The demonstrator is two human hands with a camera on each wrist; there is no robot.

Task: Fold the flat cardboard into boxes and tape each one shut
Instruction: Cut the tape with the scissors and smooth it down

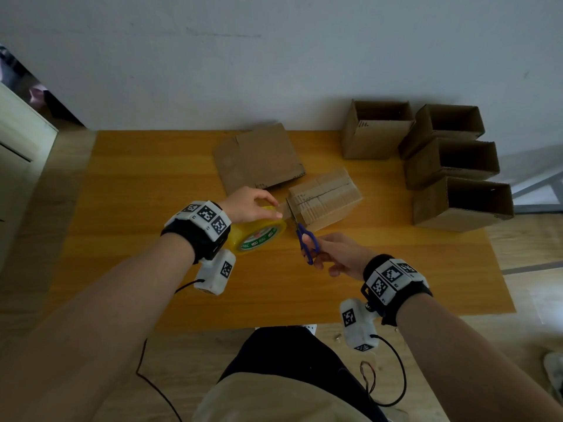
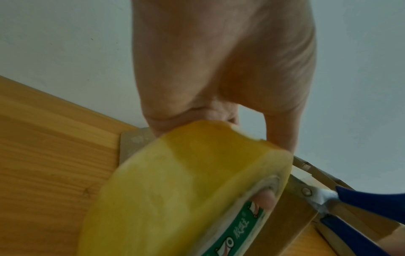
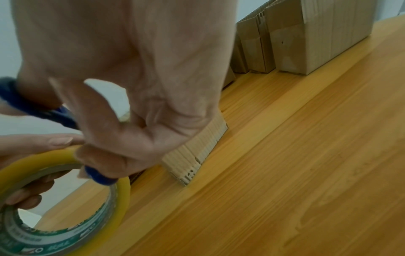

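Note:
A small closed cardboard box (image 1: 327,197) lies on the wooden table (image 1: 152,208), with tape along its top seam. My left hand (image 1: 253,205) grips a yellowish tape roll (image 1: 259,231) just left of the box; a strip of tape (image 1: 286,210) runs from the roll to the box's near end. My right hand (image 1: 338,254) holds blue-handled scissors (image 1: 306,240), whose blades reach the strip between roll and box. In the left wrist view the tape roll (image 2: 186,190) fills the frame, the scissors (image 2: 328,201) beside it. In the right wrist view the fingers (image 3: 122,135) curl through the handles.
A flat cardboard sheet (image 1: 259,158) lies behind the box. Several open-topped folded boxes (image 1: 451,166) stand at the table's right rear, against the wall (image 1: 274,56). A white cabinet (image 1: 18,153) stands at the left. Cables (image 1: 393,376) hang from my wrist cameras.

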